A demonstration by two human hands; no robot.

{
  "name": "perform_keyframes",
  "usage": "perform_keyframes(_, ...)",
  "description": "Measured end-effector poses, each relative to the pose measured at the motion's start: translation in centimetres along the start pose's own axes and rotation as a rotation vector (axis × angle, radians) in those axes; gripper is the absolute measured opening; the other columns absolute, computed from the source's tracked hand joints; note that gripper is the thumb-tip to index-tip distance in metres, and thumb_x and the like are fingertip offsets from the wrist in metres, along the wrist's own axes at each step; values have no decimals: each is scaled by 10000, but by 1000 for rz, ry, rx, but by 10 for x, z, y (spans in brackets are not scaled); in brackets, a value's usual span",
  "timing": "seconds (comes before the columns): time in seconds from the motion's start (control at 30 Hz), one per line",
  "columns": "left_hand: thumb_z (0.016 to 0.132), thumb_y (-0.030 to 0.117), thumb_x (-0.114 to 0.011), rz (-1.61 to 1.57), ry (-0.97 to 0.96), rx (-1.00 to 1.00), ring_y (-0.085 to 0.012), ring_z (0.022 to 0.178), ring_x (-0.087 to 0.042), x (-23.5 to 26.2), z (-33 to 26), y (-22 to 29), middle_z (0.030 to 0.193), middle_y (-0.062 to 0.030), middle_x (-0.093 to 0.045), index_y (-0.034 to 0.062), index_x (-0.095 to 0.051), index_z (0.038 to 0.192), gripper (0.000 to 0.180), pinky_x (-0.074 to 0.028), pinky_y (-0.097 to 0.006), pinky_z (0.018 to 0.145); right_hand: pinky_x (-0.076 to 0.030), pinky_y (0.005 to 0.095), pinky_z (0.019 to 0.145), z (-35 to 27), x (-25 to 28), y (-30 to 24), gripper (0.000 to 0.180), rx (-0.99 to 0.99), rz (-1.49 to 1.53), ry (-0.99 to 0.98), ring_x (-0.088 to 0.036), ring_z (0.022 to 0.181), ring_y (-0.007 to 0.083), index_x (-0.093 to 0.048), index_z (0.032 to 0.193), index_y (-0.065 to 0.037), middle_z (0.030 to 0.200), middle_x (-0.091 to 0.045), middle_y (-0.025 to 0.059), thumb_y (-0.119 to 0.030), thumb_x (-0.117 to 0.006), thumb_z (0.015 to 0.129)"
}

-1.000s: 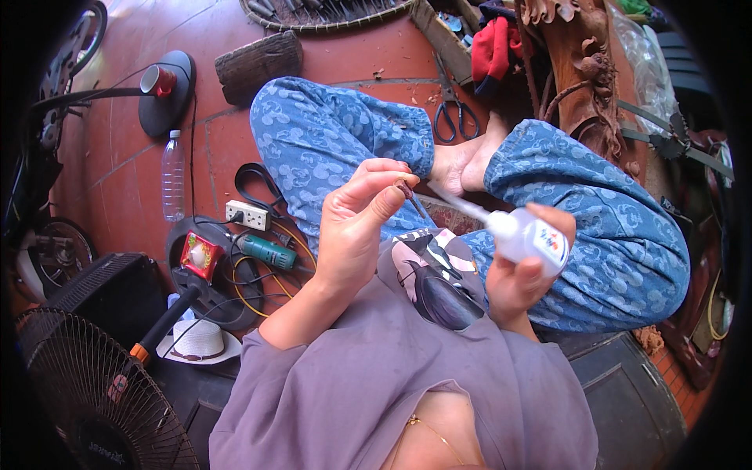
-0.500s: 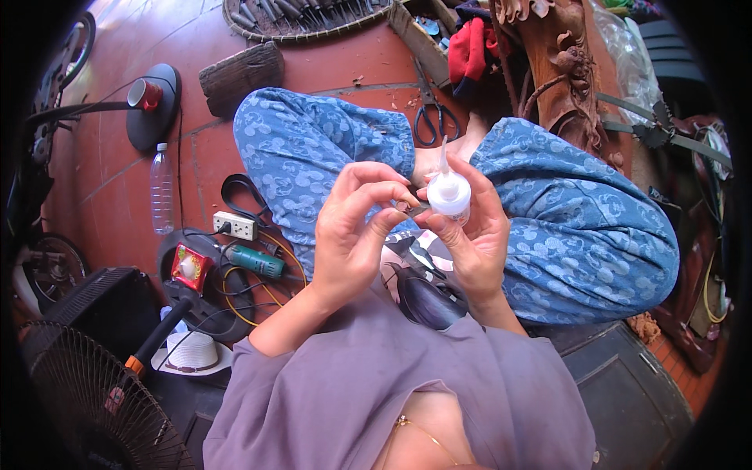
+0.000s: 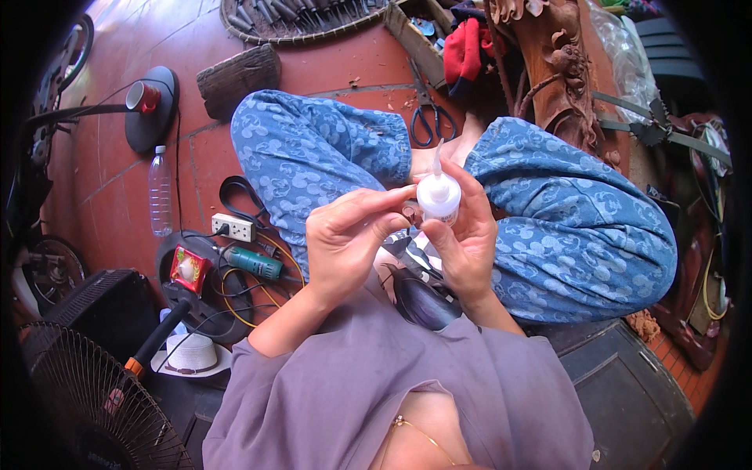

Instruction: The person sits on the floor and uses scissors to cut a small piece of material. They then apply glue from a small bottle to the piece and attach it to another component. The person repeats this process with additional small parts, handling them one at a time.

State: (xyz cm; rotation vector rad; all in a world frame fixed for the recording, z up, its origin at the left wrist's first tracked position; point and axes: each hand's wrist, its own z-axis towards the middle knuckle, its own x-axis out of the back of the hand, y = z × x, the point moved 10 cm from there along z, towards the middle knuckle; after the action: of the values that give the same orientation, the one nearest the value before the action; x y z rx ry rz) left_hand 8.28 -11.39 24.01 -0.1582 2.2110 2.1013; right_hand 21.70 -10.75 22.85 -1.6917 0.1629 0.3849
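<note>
I sit cross-legged on a red tiled floor in blue patterned trousers. My right hand [image 3: 468,235] grips a small white squeeze bottle [image 3: 438,197] upright, its thin nozzle pointing away from me. My left hand [image 3: 348,231] sits right beside it, thumb and fingertips pinched on something small and brown [image 3: 408,211] next to the bottle; what it is I cannot tell. A dark object [image 3: 423,294] lies in my lap below both hands.
Black scissors [image 3: 430,117] lie on the floor ahead. At left are a clear plastic bottle [image 3: 160,190], a white power strip [image 3: 233,227], a green tool [image 3: 254,262] with cables, and a black fan [image 3: 86,392]. A carved wooden piece [image 3: 556,55] stands at upper right.
My right hand brought the white bottle from my right side, nozzle pointing left, to upright in front of me, meeting my left hand. The left hand stayed pinched.
</note>
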Motion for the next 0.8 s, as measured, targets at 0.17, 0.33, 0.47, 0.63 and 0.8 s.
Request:
perform_keyframes(0.17,795,-73,-618,-134,77,67,-137,816,-637,3,-6,-15,873,-89,-656,-45,-610,948,156,-508,-242,748,-438,307,896,-2,8,-7,517,62,-322,3,-534,1071,193,-403,1306,20,1180,-526,154,-244,-567,893)
perform_keyframes(0.33,802,-73,-610,-118,123,121,-135,808,-641,8,-6,-22,895,-90,-657,-42,-608,921,123,-514,-243,739,-453,301,859,1,-1,-27,408,242,-481,-14,-538,1059,216,-498,1234,30,1163,-531,163,-94,-601,859)
perform_keyframes(0.47,796,-62,-625,-171,128,204,-130,801,-638,10,-4,-27,879,-88,-663,-43,-644,924,131,-515,-238,726,-457,299,875,0,0,-22,412,202,-328,-11,-531,1079,217,-500,1227,36,1174,-522,149,-28,-611,834)
perform_keyframes(0.63,777,-63,-644,-203,99,181,-124,775,-633,13,-5,-26,842,-93,-668,-44,-668,895,122,-513,-233,711,-458,297,897,1,2,-12,418,134,-199,-52,-532,1091,212,-510,1196,53,1172,-516,141,23,-635,798)
perform_keyframes(0.8,738,-88,-661,-46,107,100,-132,755,-635,15,-4,-16,796,-100,-659,-44,-656,843,113,-509,-230,684,-461,295,906,-1,4,-8,405,89,-109,-39,-546,1079,206,-518,1168,58,1141,-523,130,42,-645,783)
